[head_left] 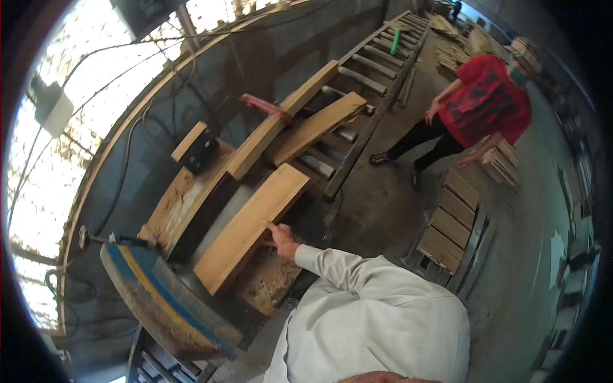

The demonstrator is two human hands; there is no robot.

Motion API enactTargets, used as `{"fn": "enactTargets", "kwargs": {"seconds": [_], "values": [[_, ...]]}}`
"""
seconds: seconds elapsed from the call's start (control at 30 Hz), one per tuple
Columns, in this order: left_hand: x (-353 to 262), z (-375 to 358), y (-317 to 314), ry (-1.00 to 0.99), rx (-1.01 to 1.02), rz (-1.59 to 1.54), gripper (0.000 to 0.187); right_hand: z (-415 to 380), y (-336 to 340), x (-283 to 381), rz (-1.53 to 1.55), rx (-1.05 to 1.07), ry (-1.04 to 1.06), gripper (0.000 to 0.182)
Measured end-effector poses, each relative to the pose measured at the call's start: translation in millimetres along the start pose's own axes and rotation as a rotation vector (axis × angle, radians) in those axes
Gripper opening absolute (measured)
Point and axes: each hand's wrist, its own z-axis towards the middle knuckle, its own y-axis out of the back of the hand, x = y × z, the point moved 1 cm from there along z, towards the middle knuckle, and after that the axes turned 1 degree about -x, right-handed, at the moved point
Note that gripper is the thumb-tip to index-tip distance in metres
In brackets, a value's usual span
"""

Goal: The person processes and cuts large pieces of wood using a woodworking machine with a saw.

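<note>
A thick, light-brown wooden board (252, 223) lies at a slant across a woodworking machine. At its near long edge is my right hand (285, 241). The index finger rests on the board's top face and the other fingers curl in at the edge, partly hidden. My left hand is out of view. Beyond the board, a long wooden fence beam (281, 124) runs along the machine, with a red handle-like part (265, 107) across it. Another wooden plank (319, 127) lies past the board's far end. Wood shavings (271, 281) cover the machine's near side.
A blue-and-yellow striped machine end (159, 300) stands at lower left. A roller rack (370, 80) stretches away beyond the machine. A person in a red shirt (485, 102) stands to the right, near stacked boards (450, 220). Cables (124, 163) hang along the wall.
</note>
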Motion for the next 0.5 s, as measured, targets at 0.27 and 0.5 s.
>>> {"fn": "enactTargets", "kwargs": {"seconds": [0.27, 0.5], "values": [[-34.7, 15.7, 26.3, 0.02, -0.018, -0.04, 0.034, 45.7, 107.7, 271.2, 0.296, -0.156, 0.381, 0.052], [38.9, -82.4, -14.0, -0.025, -0.115, 0.16, 0.036, 90.3, 152.9, 312.6, -0.696, -0.055, 1.038, 0.03]]}}
